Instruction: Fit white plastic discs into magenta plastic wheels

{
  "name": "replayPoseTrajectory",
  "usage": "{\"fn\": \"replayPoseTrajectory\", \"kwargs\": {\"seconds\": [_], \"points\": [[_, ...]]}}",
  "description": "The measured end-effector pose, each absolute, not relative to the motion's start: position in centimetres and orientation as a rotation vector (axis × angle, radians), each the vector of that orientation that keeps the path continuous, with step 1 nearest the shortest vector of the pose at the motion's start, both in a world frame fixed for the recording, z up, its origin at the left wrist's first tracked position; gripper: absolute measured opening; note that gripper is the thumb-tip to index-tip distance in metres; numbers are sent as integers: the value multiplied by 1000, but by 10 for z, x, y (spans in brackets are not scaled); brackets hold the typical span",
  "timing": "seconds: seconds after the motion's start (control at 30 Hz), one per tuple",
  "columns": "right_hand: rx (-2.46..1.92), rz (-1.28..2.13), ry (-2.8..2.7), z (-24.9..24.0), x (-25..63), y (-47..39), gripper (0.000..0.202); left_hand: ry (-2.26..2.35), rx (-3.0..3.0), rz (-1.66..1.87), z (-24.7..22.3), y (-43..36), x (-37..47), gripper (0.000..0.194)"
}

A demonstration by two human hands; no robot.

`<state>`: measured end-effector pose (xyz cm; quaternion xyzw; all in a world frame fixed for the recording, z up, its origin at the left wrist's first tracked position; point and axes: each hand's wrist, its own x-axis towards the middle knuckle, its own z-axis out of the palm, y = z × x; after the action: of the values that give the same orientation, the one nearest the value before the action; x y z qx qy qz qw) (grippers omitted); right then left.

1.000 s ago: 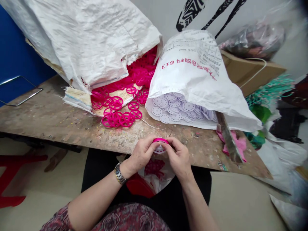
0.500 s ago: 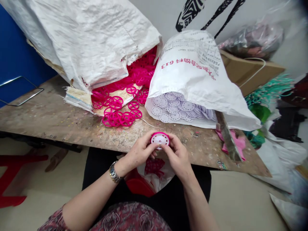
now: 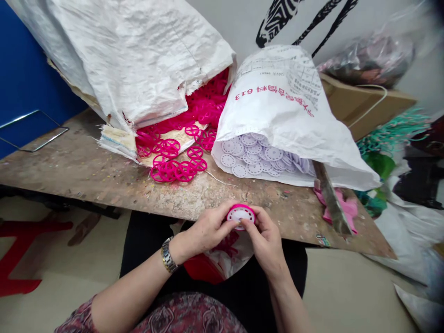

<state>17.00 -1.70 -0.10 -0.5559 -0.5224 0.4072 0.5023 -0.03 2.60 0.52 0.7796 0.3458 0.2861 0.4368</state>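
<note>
Between my two hands, at the table's front edge, is a round white plastic disc in a pink ring (image 3: 240, 213). My left hand (image 3: 217, 225) grips its left side, with the thumb on the white face. On the right side my right hand (image 3: 265, 236) is closed on it, its thumb also pressing the face near the bottom. The fingers behind the disc are mostly hidden. Pink spoked rings (image 3: 176, 170) lie in a heap on the table, spilling from a large white sack. Loose white discs (image 3: 253, 155) fill the mouth of a second white sack.
The large white sack (image 3: 138, 60) leans at the left, and the printed sack (image 3: 277, 101) lies to its right. A flat metal bar (image 3: 332, 199) rests over pink pieces (image 3: 348, 208). Below the table edge, a white bag (image 3: 239, 259) with pink pieces sits in a red container (image 3: 203, 269).
Both hands have shifted slightly down and right with the disc and ring. The camera view has moved a little. My thumbs stay on the disc's face.
</note>
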Motion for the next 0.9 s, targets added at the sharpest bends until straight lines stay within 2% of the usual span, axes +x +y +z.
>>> {"fn": "replayPoseTrajectory", "kwargs": {"seconds": [0.17, 0.3, 0.4, 0.5, 0.7, 0.9], "points": [[-1480, 946, -1608, 1, 182, -42, 15, 786, 2349, 646, 16, 45, -21, 43], [-1642, 844, -1934, -11, 191, -55, 17, 1261, 2538, 843, 21, 82, -34, 41], [-1764, 669, -2100, -28, 198, -58, 18, 1675, 2565, 732, 21, 109, -39, 47], [-1737, 590, -2124, -33, 201, -58, 23, 1863, 2560, 597, 18, 128, -41, 54], [-1543, 713, -1953, 2, 193, -45, 22, 1880, 2634, 507, 1, 153, -40, 51], [-1508, 320, -1883, 19, 193, 12, 20, 1761, 2679, 633, 7, 141, -43, 50]]}}
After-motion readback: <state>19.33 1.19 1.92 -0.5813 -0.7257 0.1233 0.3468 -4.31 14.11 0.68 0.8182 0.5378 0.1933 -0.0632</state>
